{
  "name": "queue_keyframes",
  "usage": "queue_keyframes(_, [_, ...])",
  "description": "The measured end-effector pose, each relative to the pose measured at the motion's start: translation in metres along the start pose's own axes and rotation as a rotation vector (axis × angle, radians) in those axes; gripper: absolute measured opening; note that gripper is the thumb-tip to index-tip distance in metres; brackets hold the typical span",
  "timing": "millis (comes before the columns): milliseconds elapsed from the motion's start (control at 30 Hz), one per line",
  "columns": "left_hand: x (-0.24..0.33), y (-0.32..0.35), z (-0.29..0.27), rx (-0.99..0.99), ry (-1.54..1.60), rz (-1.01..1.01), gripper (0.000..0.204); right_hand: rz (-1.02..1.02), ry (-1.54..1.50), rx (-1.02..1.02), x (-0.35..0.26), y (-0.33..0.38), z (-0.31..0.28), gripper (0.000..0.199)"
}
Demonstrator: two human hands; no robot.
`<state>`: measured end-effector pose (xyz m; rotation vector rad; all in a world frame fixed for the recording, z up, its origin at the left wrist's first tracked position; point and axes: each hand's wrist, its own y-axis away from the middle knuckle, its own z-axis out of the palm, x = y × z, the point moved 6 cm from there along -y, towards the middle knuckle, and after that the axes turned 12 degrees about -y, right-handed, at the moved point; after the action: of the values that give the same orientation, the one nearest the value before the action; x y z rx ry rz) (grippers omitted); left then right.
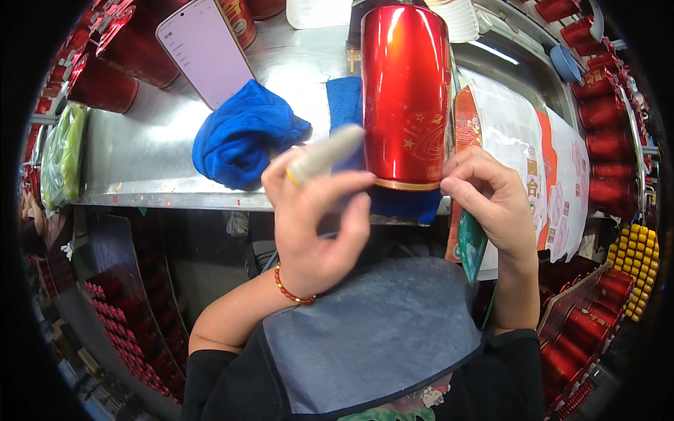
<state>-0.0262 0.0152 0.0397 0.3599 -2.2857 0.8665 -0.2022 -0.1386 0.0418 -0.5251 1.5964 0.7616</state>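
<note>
Steadying: the left hand [316, 224] braces against the red tin [406, 98] at its lower left, index finger stuck out in a pale finger cot and laid along the tin's side, other fingers loosely curled, thumb out toward the tin's base.

Right hand [488, 200]: fingers pressed together and curled at the tin's lower right edge, pinching what looks like the edge of a printed sheet [519, 154]. Can't tell exactly how much is gripped.

Tin: lying lengthwise on a blue pad [347, 98] at the near edge of the steel bench [140, 140], gold rim toward the person.

Step, my guess: lining up a label or wrap at the tin's seam, still early, nothing looks stuck down yet.

Next move calls for: keeping the tin from rolling while the sheet edge gets drawn snug. It's a shiny, slippery cylinder, so a firm left hand matters.

Edges: the bench lip runs right under both wrists, and the tin's rim sits just about at it, so little spare room on the near side.

Open room: bare steel to the left past the blue cloth [242, 137]. The phone [203, 49] leans farther back. The right side is crowded with sheets and stacked red tins [607, 140].
</note>
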Motion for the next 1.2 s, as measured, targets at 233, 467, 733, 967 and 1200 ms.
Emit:
queue_keyframes(233, [0.015,0.018,0.006,0.066,-0.232,0.415,0.044,-0.005,0.004,-0.015,0.0,-0.001,-0.001,0.011])
queue_keyframes(467, [-0.004,0.014,0.0,-0.024,-0.186,0.257,0.048,0.013,0.026,-0.043,0.004,-0.005,-0.003,0.012])
queue_keyframes(733, [0.026,-0.022,0.023,-0.081,-0.254,0.288,0.074,0.042,-0.065,-0.047,0.0,-0.003,-0.002,0.012])
queue_keyframes(967, [0.021,-0.032,0.031,-0.093,-0.265,0.301,0.086,0.034,-0.046,-0.071,0.009,-0.003,-0.005,0.01])
queue_keyframes(1200, [0.008,-0.027,0.031,-0.089,-0.144,0.234,0.086,0.024,-0.048,-0.062,0.011,-0.006,-0.005,0.014])
